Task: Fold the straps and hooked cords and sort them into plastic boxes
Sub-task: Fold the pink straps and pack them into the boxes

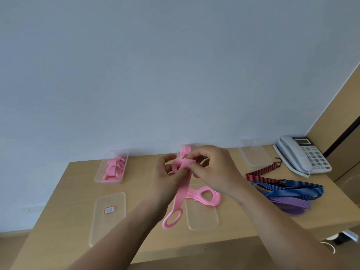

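Far left, back of the wooden table (64,201): clear plastic box (99,177) holding several folded pink straps. In front of it a clear lid (108,227) lies flat, with a small red-bordered label, text unreadable. Centre: left hand (167,176) and right hand (212,168) are raised together above the table, both on one pink strap (182,191). Left thumb and curled fingers pinch the strap just below the fold; right fingertips pinch the folded upper end. Neither hand holds anything else. The strap's long axis runs from the grip down and slightly left toward the person, ending in an oval loop near the front edge; cannot tell whether the loop touches the table. Judgement: the unfolded length lies below the grip on the left-hand side, so the next fold draws from there, and the box with pink straps is nearer the left hand. A second box is mostly hidden behind the hands. Right of the hanging strap: a second pink strap (206,194) lying partly on another lid (202,217). Further right: empty clear box (253,152), then unfolded hooked cords (292,189) in red-black, blue and purple, overlapping. Far right: a telephone (303,154).
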`<action>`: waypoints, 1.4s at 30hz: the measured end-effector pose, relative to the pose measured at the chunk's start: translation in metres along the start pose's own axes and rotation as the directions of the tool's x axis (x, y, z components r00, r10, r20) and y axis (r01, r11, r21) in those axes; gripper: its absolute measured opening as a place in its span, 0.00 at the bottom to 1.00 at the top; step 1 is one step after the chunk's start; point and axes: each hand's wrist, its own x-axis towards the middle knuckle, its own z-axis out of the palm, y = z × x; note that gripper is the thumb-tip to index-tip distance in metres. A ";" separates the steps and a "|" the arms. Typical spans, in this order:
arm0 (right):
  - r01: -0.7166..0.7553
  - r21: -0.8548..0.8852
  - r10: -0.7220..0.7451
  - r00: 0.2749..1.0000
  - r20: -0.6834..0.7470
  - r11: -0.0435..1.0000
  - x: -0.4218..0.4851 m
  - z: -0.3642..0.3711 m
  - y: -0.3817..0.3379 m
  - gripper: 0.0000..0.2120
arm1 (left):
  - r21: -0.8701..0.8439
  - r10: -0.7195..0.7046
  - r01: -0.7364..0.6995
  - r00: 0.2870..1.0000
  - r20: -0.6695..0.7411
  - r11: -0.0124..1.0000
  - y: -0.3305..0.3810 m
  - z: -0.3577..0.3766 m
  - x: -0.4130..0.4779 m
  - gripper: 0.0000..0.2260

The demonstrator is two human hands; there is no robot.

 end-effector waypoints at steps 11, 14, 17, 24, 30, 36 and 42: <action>0.257 -0.260 -0.318 0.921 -0.228 0.931 -0.008 0.014 0.011 0.07 | -0.195 -0.184 0.206 0.975 0.121 0.959 -0.007 0.000 -0.004 0.08; 0.270 -0.312 -0.355 0.898 -0.261 0.911 -0.010 0.017 0.013 0.07 | -0.227 -0.193 0.221 0.972 0.136 0.949 -0.006 -0.001 -0.005 0.10; 0.284 -0.354 -0.388 0.882 -0.269 0.891 -0.012 0.020 0.015 0.07 | -0.232 -0.184 0.214 0.972 0.143 0.949 -0.007 -0.002 -0.005 0.11; 0.355 -0.405 -0.469 0.853 -0.228 0.842 -0.014 0.022 0.018 0.07 | -0.196 -0.116 0.140 0.985 0.132 0.970 -0.008 -0.007 -0.006 0.10; 0.385 -0.424 -0.512 0.825 -0.240 0.820 -0.017 0.025 0.019 0.07 | -0.272 -0.084 0.133 0.980 0.182 0.953 -0.008 -0.008 -0.005 0.15; 0.355 -0.326 -0.440 0.866 -0.238 0.876 -0.023 0.018 0.006 0.06 | -0.251 -0.056 0.111 0.975 0.215 0.962 -0.012 -0.011 -0.003 0.15; 0.104 -0.264 -0.129 0.988 -0.082 0.959 -0.012 0.011 0.009 0.10 | -0.136 -0.013 0.045 0.974 0.226 0.990 -0.012 -0.010 -0.004 0.09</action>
